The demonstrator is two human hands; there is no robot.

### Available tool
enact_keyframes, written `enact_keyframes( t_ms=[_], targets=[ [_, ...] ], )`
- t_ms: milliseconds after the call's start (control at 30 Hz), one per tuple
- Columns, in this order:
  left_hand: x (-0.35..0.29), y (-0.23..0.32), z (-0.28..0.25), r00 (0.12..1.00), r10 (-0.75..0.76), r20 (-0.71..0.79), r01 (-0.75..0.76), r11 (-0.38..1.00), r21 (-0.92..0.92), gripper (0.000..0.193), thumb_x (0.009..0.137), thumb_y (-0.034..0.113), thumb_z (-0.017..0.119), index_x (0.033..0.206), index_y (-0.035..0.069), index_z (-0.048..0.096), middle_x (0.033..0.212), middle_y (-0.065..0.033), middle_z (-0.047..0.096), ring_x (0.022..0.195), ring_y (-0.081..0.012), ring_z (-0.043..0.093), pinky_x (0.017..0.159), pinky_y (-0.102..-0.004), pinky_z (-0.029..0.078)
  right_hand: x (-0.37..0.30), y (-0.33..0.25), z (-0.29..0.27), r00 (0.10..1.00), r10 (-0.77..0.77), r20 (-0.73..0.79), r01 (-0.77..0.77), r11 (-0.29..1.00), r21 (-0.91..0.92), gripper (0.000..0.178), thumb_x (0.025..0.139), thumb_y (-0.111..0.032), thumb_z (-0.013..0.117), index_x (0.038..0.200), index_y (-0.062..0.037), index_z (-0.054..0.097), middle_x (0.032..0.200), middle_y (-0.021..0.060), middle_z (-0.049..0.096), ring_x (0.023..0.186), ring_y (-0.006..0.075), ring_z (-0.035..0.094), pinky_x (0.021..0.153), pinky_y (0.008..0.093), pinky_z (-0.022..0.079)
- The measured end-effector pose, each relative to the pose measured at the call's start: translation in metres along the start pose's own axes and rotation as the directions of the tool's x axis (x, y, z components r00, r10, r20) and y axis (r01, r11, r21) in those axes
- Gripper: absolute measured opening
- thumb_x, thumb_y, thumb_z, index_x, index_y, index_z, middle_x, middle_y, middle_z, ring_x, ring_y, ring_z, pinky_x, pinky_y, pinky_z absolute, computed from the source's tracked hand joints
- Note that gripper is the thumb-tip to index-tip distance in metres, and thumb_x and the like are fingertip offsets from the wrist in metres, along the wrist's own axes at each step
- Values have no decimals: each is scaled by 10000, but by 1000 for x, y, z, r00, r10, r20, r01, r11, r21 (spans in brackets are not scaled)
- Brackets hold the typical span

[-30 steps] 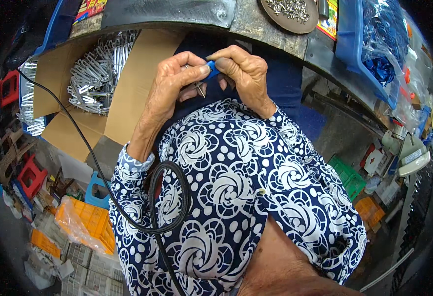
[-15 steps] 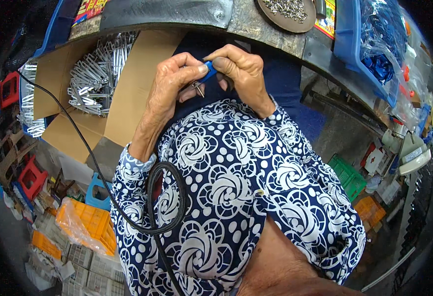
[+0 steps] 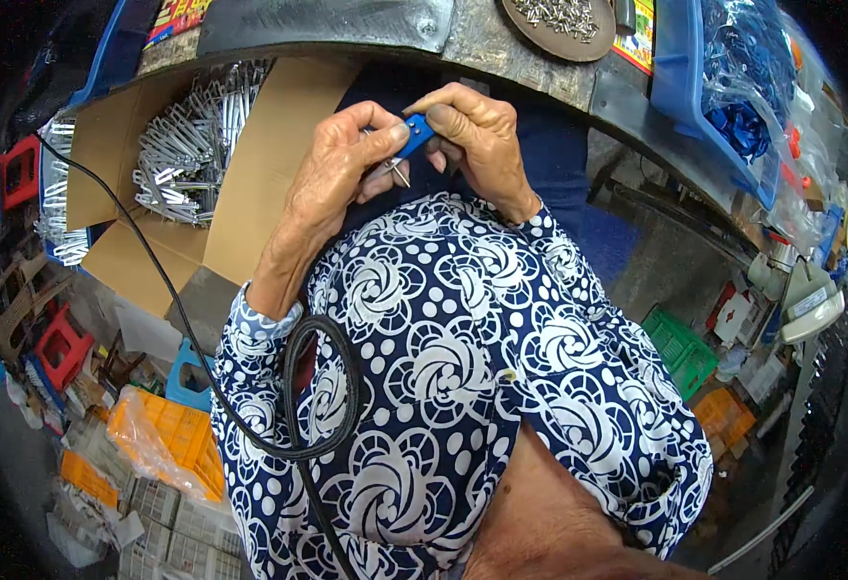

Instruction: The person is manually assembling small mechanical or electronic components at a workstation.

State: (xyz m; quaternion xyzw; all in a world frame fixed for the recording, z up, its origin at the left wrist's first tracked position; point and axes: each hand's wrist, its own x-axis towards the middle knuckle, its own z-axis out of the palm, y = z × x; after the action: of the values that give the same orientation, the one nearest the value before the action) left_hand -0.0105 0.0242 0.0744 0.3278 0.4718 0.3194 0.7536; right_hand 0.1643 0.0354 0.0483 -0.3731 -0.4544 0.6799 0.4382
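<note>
In front of my chest, close to the bench edge, both hands meet on a small blue piece [image 3: 416, 133] with small holes in it. My left hand [image 3: 342, 159] pinches its left end between thumb and fingers. At the other end, my right hand [image 3: 487, 135] is closed with its thumb and forefinger on the piece. Thin metal parts [image 3: 397, 172] stick out below the left thumb; one ends in a point. Fingers partly hide how the metal joins the blue piece.
Beyond my hands runs a worn workbench [image 3: 511, 63] with a brown dish [image 3: 579, 55] of small metal pins [image 3: 559, 14]. On the left, an open cardboard box [image 3: 274, 135] holds silver metal parts [image 3: 187, 145]. A blue bin [image 3: 677, 82] with blue pieces [image 3: 738, 130] stands right. A black cord [image 3: 168, 280] loops by my left arm.
The blue piece has shifted slightly right and turned, so more of its face and its holes show. Both hands keep hold of it.
</note>
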Motion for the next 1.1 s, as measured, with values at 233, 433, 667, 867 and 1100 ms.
enact_keyframes(
  t_ms=[233, 433, 667, 867, 1100],
  targets=[
    [1, 4, 6, 1000, -22, 18, 23, 998, -65, 190, 892, 202, 556, 864, 16, 535, 621, -50, 566, 445, -42, 421, 382, -169, 280, -2, -3, -4, 1000, 11, -22, -10, 999, 31, 164, 913, -127, 555, 889, 7, 645, 688, 19, 588, 523, 40, 466, 460, 185, 412],
    [3, 7, 13, 998, -62, -29, 62, 998, -22, 206, 872, 218, 579, 833, 23, 528, 607, -57, 567, 417, -43, 404, 366, -170, 255, -4, -4, -3, 998, -37, -45, 37, 999, -8, 238, 931, -176, 542, 948, 44, 631, 600, 28, 541, 468, 42, 438, 426, 177, 366],
    [3, -3, 14, 998, -58, -40, 57, 998, -7, 168, 869, 213, 579, 843, 50, 549, 621, -35, 570, 406, -42, 405, 355, -167, 245, -10, -1, -3, 998, -39, -58, 35, 997, -74, 234, 934, -179, 537, 953, 33, 632, 603, 26, 548, 470, 41, 436, 429, 177, 362],
    [2, -8, 13, 997, -44, -67, 45, 999, 6, 177, 845, 213, 600, 814, 42, 565, 609, -42, 577, 393, -43, 402, 349, -173, 240, -11, 2, -9, 1000, 0, 9, 0, 1000, -16, 227, 934, -173, 535, 947, 33, 629, 608, 25, 552, 470, 40, 437, 436, 176, 366],
    [4, -17, 9, 993, -102, -53, 102, 995, -1, 190, 839, 230, 605, 786, 50, 576, 577, -48, 578, 369, -47, 381, 341, -185, 230, -19, 11, -2, 998, 25, -62, -27, 999, -36, 214, 926, -164, 548, 915, 32, 634, 602, 21, 548, 455, 40, 429, 403, 177, 340]
  ],
)
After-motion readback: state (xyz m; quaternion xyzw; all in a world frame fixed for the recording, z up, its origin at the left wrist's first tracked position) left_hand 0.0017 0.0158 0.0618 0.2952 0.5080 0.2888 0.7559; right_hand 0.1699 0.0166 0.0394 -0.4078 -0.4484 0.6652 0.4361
